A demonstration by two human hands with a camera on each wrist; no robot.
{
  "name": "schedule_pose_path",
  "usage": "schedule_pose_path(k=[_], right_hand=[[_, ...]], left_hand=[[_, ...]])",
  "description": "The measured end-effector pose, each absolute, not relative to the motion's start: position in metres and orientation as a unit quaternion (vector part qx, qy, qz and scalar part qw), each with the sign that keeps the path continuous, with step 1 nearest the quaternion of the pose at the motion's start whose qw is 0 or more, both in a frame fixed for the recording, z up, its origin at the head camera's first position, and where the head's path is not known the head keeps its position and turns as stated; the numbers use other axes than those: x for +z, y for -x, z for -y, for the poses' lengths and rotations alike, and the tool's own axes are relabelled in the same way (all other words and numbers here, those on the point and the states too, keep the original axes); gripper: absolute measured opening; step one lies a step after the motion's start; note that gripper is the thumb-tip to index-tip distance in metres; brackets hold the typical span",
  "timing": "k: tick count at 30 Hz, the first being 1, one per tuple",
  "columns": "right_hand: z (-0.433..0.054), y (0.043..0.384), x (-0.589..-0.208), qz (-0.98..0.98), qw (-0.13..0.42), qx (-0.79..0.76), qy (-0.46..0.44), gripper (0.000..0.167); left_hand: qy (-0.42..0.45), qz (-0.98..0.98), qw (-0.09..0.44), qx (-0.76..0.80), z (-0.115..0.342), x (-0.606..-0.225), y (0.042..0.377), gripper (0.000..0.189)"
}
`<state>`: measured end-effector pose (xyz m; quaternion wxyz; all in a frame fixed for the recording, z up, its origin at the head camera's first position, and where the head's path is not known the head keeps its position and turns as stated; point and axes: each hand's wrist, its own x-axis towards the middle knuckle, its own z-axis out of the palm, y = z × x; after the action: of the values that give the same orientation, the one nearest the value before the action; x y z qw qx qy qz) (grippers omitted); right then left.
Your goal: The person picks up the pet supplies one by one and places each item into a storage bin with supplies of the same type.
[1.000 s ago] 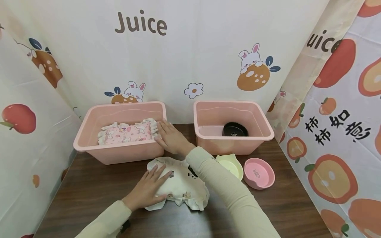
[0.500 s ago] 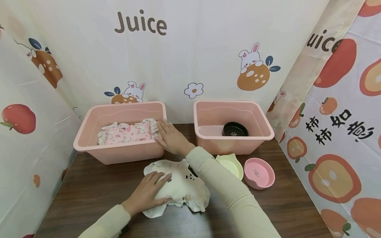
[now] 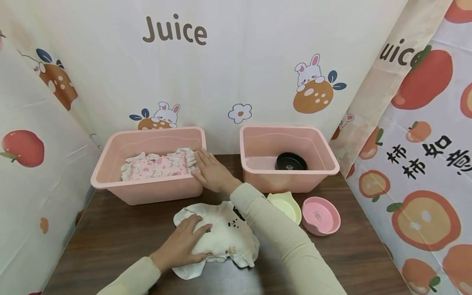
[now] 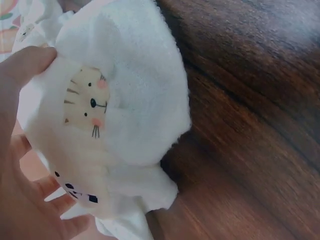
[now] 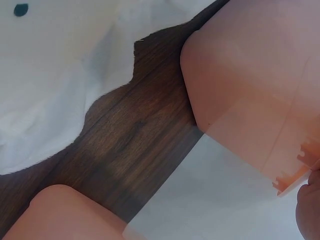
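A small white frilled pillow (image 3: 221, 233) with animal prints lies on the table at front centre. My left hand (image 3: 181, 242) is on its left part. In the left wrist view the thumb and bent fingers grip the pillow (image 4: 90, 135) from both sides, by a printed cat face. My right hand (image 3: 214, 170) rests with straight fingers against the right end of the left pink bin (image 3: 158, 192). In that bin lies a pink printed pillow (image 3: 158, 166) with white frills. The right wrist view shows only a bit of the right hand (image 5: 307, 205), at the bin's rim.
A second pink bin (image 3: 280, 182) stands at the back right with a black bowl (image 3: 291, 162) in it. Before it sit a pale yellow bowl (image 3: 285, 207), partly behind the right sleeve, and a pink bowl (image 3: 321, 217). Printed curtains (image 3: 221, 61) enclose the dark wooden table (image 3: 118, 229).
The white pillow has slid toward me and slightly left, turning a little, as my left fingers bent onto it. My right hand has stayed at the left bin's end.
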<state>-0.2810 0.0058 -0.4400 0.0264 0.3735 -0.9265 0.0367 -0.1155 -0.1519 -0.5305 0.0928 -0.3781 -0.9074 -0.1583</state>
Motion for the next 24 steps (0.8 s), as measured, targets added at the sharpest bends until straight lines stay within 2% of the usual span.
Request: schedule_pose_path(k=[6,10,18,24], right_hand=[[-0.006,0.281,-0.44,0.926,0.029,0.034,-0.374,0.066],[-0.006,0.281,-0.44,0.926,0.033,0.033,-0.376,0.066],[-0.007,0.28,-0.439,0.925,0.029,0.042,-0.376,0.066],[-0.006,0.281,-0.439,0.923,0.034,0.045,-0.381,0.066]], left_hand=[[0.375,0.909,0.027,-0.181,0.15,-0.533,0.12,0.076],[0.368,0.911,0.002,-0.186,0.15,-0.534,0.123,0.079],[0.382,0.91,0.014,-0.158,0.151,-0.535,0.127,0.096],[0.384,0.91,0.022,-0.156,0.151,-0.534,0.126,0.097]])
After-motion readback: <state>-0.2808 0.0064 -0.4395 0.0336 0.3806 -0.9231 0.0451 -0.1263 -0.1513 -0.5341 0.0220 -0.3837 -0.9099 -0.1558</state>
